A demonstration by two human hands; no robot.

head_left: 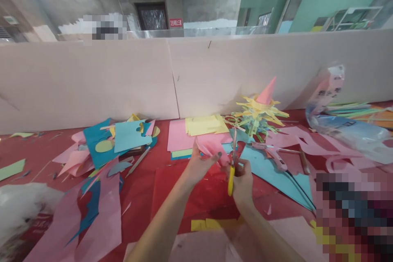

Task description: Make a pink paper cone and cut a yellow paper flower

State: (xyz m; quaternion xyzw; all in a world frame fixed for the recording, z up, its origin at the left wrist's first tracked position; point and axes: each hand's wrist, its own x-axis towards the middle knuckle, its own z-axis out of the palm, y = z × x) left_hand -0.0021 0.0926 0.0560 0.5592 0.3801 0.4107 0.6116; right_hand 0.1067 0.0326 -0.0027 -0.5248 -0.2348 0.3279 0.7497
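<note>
My left hand pinches a folded piece of pink paper over the red tabletop. In my right hand is a pair of scissors with yellow handles, blades pointing away from me. The scissors stand right beside the pink paper; I cannot tell whether the blades touch it. Just beyond my hands lies a stack of pink sheets with yellow paper on top. A paper figure with a pink cone and yellow fringed layers stands behind, to the right.
A pink glue gun with a black cord rests on light-blue paper at right. Paper scraps pile up at left. A plastic bag lies far right. A pale partition closes off the back.
</note>
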